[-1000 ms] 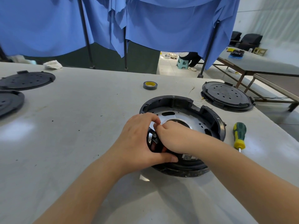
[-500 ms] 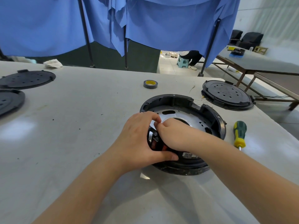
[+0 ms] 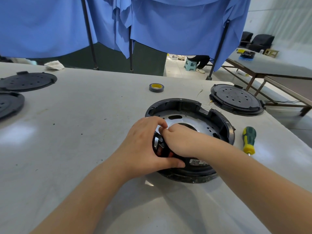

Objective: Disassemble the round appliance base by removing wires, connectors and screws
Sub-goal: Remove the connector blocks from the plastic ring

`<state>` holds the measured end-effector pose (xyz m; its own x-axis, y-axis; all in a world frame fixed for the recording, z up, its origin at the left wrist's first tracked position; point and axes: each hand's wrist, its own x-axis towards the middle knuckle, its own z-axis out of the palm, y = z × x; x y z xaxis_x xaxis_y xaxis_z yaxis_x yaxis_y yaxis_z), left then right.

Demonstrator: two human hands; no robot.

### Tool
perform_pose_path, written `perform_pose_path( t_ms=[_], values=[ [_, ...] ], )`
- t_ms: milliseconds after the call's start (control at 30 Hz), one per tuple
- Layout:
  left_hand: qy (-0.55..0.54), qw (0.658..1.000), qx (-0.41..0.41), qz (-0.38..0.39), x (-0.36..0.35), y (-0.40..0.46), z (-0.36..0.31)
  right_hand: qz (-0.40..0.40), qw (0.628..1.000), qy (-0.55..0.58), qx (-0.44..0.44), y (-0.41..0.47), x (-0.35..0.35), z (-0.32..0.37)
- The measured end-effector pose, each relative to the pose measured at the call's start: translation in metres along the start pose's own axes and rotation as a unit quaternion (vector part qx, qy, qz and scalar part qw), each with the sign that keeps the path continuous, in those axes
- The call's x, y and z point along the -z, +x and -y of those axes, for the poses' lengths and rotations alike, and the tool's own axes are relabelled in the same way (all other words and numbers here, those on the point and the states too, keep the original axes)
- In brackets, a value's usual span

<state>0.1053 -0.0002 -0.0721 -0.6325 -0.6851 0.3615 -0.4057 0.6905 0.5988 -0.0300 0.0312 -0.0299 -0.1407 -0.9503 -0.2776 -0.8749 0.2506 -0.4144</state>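
— On the grey table [image 3: 84, 132], right in front of me, sits the round appliance base [image 3: 217, 122], open side up, its black rim around a pale metal plate [image 3: 200, 122].

— And your hands?

— Both are inside its near left part. My left hand [image 3: 143, 142] is curled over the rim there: the thumb lies along the outer wall, the fingers bend over the edge and meet the other hand. My right hand [image 3: 180, 141] reaches in from the right, fingers curled downward beside some red and black parts [image 3: 162, 149]. It seems to pinch something small there, but the fingers hide it, so I cannot tell what it holds.

— So the left one grasps the base?

— Yes, thumb outside and fingers over the rim.

— What else lies about?

— A green and yellow screwdriver [image 3: 248, 140] just right of the base, not touching it. A black round cover [image 3: 236, 98] behind that, thin loose wires [image 3: 211, 105] between it and the base. A roll of dark tape [image 3: 156, 87] further back. Two more black covers [image 3: 27, 81] at the far left, and blue cloth [image 3: 177, 22] hanging beyond the table.
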Motion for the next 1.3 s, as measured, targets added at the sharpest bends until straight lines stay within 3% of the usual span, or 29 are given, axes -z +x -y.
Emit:
perform_pose_path(
  t_ms=[333,567,700,800,900,1167,1300],
  values=[
    [-0.025,1.000,0.001,-0.002,-0.001,-0.001,-0.001,-0.020,1.000,0.013,0.020,-0.006,-0.001,0.000],
    [-0.024,1.000,-0.007,-0.008,-0.001,-0.001,-0.001,-0.093,0.995,0.044,0.014,-0.012,-0.001,-0.002],
    [-0.017,0.999,-0.025,-0.012,-0.001,-0.001,-0.001,-0.185,0.975,0.054,0.110,-0.021,0.001,-0.016],
    [-0.017,0.999,-0.041,-0.012,-0.001,0.000,-0.001,-0.145,0.959,0.103,0.222,-0.031,0.010,-0.024],
    [-0.032,0.998,-0.059,-0.006,0.000,0.001,-0.002,-0.100,0.958,0.071,0.261,-0.033,0.015,-0.027],
    [-0.073,0.994,-0.022,0.072,0.017,-0.001,0.002,-0.121,0.948,-0.060,0.290,-0.041,0.014,-0.015],
    [-0.071,0.994,-0.046,0.073,0.021,-0.001,-0.001,-0.132,0.940,-0.127,0.289,-0.045,0.011,-0.008]
  ],
)
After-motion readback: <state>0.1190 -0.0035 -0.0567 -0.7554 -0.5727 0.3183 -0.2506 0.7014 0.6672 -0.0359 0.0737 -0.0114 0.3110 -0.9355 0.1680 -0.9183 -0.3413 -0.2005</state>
